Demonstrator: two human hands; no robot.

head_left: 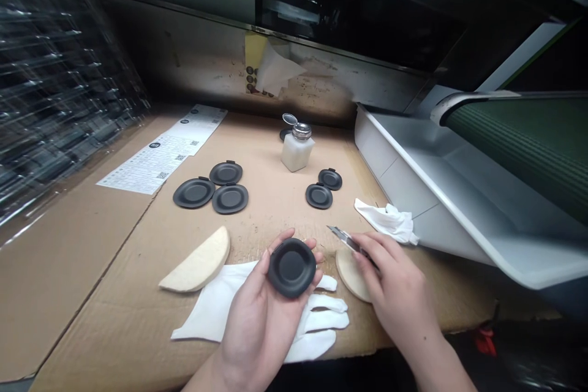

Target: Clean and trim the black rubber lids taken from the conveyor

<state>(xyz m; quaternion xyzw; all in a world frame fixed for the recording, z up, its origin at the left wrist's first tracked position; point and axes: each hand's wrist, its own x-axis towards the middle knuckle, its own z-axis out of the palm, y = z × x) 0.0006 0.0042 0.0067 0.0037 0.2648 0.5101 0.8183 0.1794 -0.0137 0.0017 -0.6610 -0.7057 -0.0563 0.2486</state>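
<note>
My left hand (257, 303) grips a black round rubber-like disc (291, 267) with a small tab, its dished face turned up. My right hand (395, 285) holds a snap-off utility knife (346, 240) just right of that disc, with the blade apart from it. Under the right hand lies a round cream foam pad (348, 275). A half-round foam pad (197, 262) sits to the left, and a white fabric glove (215, 300) lies flat beneath my left hand. Further up, three matching discs (230, 198) lie left and two (318, 196) lie right.
A white dispenser bottle (297, 152) with a flip-open metal top stands behind the discs. Printed sheets with QR codes (156, 165) lie on the cardboard (92, 269). A crumpled white glove (388, 222) touches a grey metal tray (436, 196). A green belt (519, 141) runs beyond the tray.
</note>
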